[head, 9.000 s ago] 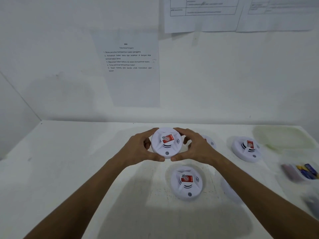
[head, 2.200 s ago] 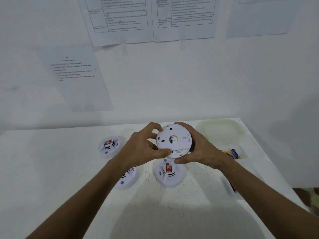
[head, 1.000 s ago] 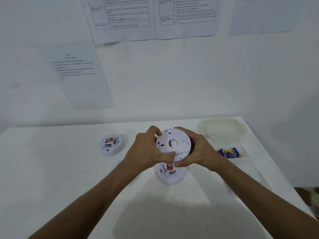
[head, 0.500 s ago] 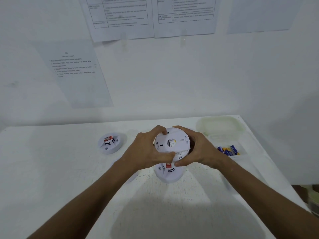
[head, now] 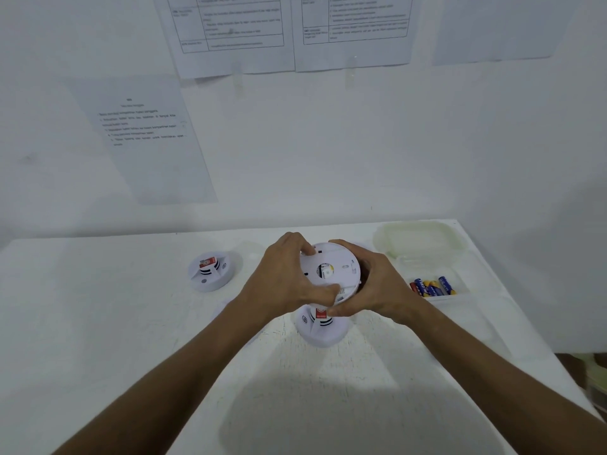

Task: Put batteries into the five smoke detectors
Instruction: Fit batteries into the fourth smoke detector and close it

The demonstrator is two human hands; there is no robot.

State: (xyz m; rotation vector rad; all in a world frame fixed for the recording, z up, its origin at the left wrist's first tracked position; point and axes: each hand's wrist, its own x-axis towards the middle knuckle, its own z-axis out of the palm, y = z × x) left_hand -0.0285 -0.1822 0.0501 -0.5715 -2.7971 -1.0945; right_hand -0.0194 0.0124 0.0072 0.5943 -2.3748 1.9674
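Above table centre, held off the surface: smoke detector [head: 331,272], white, round, back side up toward camera, w/ a small round opening at mid-back showing a yellowish part inside. Left hand [head: 289,280] grips its left rim, fingers curled over the far edge, thumb across the near edge. Right hand [head: 377,290] grips its right rim, fingers wrapped round the far side, thumb at the near edge. Both hands clamped on the same unit.

Directly below the hands, on the table [head: 98,323]: second detector [head: 320,328], face up, red label on top, partly hidden by the hands. Third detector [head: 212,272], face up, red label, stands well left of the hands. Pale rounded edge [head: 223,310] shows just beside the left forearm; prob. another unit, cannot tell.

Containers, right side near the table edge:
- clear plastic tub [head: 460,292], shallow, open; holds batteries [head: 432,287], several, blue-and-yellow w/ some red, lying side by side. Exact count unclear.
- translucent lid [head: 423,238], pale greenish, lies flat just behind the tub, touching or overlapping its far rim; nothing seen on it.

Wall behind: printed sheets [head: 230,31] up top, one text sheet [head: 144,139] lower left; text too blurred to read.
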